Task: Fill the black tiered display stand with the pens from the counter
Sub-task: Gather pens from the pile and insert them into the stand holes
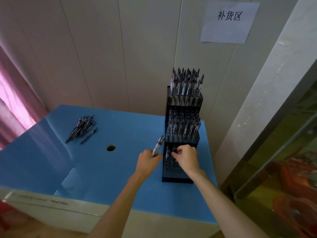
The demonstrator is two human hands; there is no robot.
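The black tiered display stand point(178, 178) rises at the right end of the blue counter point(96, 169). Its top and middle tiers are packed with upright pens; the bottom tier holds a few pens at its back and shows open holes in front. My right hand point(186, 158) is over the bottom tier and pinches a pen point(173, 152) standing in it. My left hand point(148, 161), just left of the stand, grips a few pens point(157, 146) that stick up from the fist. A loose pile of pens point(82, 128) lies at the counter's far left.
A round hole point(111, 148) is cut in the counter top, between the pile and the stand. Panelled wall stands behind, with a paper sign point(229, 21) on it. A pink curtain point(15, 107) hangs left; a glass cabinet point(281, 169) is at the right.
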